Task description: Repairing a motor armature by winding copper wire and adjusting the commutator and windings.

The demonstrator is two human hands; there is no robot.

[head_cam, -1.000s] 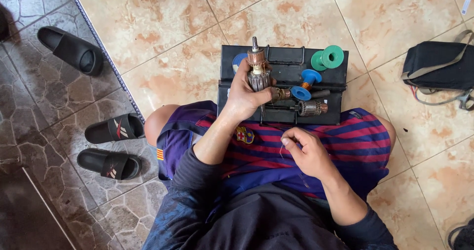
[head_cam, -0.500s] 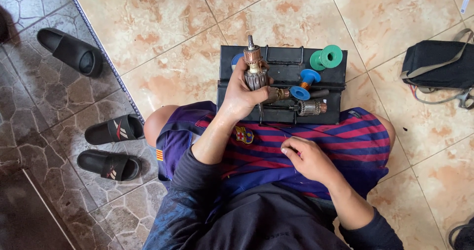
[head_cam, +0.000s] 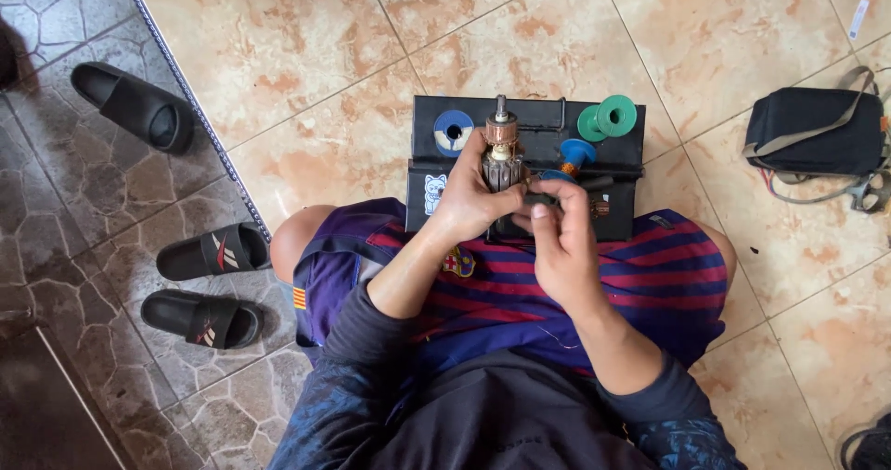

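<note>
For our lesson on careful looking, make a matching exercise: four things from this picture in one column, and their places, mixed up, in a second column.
Things:
1. motor armature
2. green spools
3. black bag
4. black sandals

Places:
A. on the floor tiles at far right
B. held upright in the left hand
C. on the stone paving at left
D. at the black case's top right corner

Pairs: 1-B, 2-D, 3-A, 4-C

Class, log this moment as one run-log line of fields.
left hand: grips motor armature upright | right hand: fingertips at armature's side | under: black toolbox | nearby: green spools
</note>
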